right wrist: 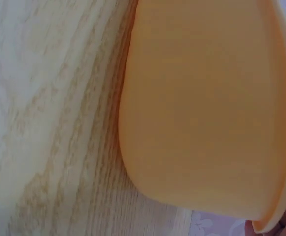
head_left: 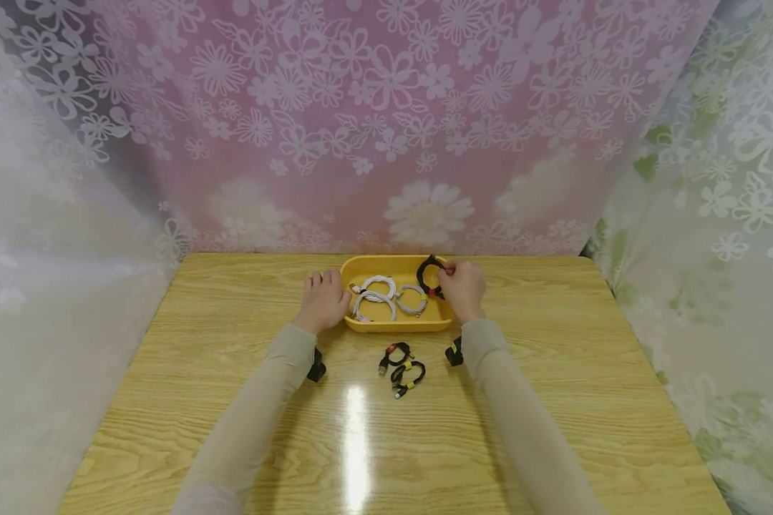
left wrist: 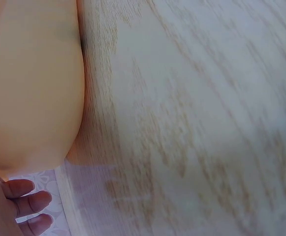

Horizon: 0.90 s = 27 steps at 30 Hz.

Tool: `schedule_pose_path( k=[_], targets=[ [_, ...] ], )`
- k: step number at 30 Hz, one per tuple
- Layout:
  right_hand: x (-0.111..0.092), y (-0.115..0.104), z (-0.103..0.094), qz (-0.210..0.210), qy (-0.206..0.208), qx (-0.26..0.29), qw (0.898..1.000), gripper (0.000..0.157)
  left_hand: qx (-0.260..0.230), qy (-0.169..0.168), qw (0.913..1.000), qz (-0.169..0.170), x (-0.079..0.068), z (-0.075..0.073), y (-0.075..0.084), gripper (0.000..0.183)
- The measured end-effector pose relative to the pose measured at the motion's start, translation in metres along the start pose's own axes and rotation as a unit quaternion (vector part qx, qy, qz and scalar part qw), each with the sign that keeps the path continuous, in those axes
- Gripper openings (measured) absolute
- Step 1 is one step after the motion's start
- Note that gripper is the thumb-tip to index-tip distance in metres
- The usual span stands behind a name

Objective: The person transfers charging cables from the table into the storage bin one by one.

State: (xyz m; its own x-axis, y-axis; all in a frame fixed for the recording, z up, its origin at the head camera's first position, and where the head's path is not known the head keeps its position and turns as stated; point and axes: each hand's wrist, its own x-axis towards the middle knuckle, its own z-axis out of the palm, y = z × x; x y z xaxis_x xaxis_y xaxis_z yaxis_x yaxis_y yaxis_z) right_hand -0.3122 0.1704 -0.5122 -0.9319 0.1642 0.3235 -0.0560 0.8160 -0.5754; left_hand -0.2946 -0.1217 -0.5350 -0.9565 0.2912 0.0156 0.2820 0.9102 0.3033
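A yellow tub stands at the table's far edge, its outer wall filling much of both wrist views. My right hand pinches a coiled black cable with a red tie, over the tub's right end. Beside the left end lies my left hand, its thumb at the rim and its fingers pointing away. The left fingers show low in the left wrist view. Inside the tub are two coiled white cables and a coiled greyish cable with yellow ties.
In front of the tub, on the wooden table, lie a coiled black cable with a red tie and another black cable with yellow ties. A pink floral curtain hangs behind the table; pale floral curtains flank both sides.
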Motion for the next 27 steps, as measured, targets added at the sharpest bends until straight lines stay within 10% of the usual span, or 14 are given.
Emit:
schedule_pose_path(
  k=[27],
  targets=[
    [0.008,0.000,0.009,-0.077,-0.046,-0.056,0.994,0.011,-0.001,0.005,1.0000,0.002,-0.001,-0.001,0.000,0.017]
  ],
)
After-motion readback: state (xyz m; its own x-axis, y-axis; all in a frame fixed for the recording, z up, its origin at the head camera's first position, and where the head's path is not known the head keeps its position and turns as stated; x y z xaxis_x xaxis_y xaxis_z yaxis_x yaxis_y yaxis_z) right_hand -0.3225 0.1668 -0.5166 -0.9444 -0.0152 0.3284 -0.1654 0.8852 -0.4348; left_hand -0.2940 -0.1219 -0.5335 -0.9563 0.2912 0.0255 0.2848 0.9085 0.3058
